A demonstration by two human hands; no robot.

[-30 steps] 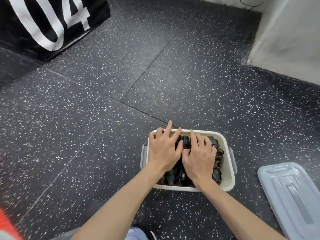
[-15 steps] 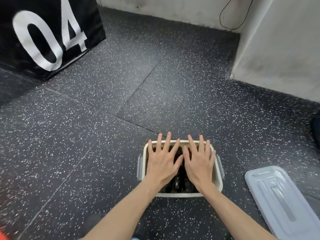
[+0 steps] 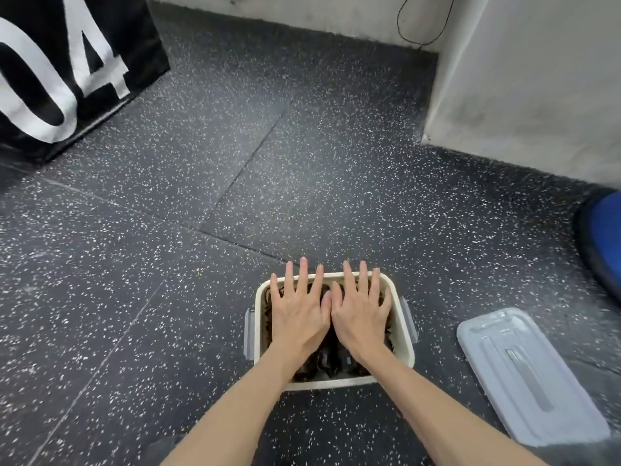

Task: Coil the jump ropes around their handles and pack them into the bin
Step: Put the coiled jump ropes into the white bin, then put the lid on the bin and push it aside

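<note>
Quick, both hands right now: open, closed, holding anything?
Left hand: open, flat on the black coiled jump ropes in the cream plastic bin.
Right hand: open, flat on them too.

text: "04" | colour: white | on: black box, far left

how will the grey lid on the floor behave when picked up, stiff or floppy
Probably fairly stiff: the grey lid has moulded ridges and a raised rim. Likely light, since it looks like thin plastic. Lying flat on the floor, it should slide rather than roll or tip.
</note>
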